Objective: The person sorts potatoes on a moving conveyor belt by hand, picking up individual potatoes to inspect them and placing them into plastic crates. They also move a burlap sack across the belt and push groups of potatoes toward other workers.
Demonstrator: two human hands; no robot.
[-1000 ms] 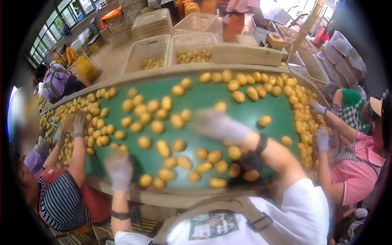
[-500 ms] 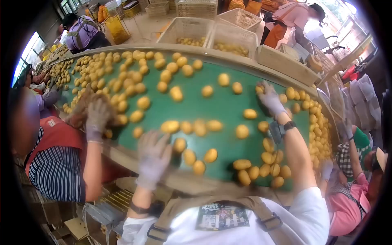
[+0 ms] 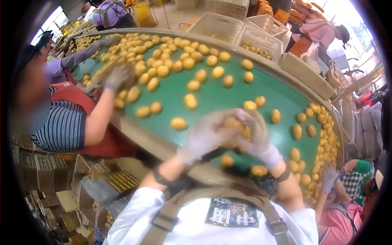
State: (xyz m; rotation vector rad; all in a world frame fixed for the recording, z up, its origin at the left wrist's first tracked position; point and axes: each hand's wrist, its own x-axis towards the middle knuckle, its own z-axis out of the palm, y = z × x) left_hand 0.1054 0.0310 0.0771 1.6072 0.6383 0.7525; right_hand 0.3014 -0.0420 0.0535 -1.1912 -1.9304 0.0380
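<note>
My left hand and my right hand, both in pale gloves, are together over the near side of a green belt. Their fingers curl around several yellow potatoes, which are partly hidden between the palms. The fingers are a little blurred. Close to my wrists, a potato and another potato rest on the belt's near part. Just beyond my fingertips are a few more loose potatoes.
Many potatoes crowd the belt's far left, and a pile lines its right end. At left, a person in a striped sleeve reaches over the belt. Another person's gloved hand is at right. Plastic crates stand behind the far rim.
My hands were apart, the left low on the belt and the right reaching to the far right. Now they have come together around potatoes. The view has shifted.
</note>
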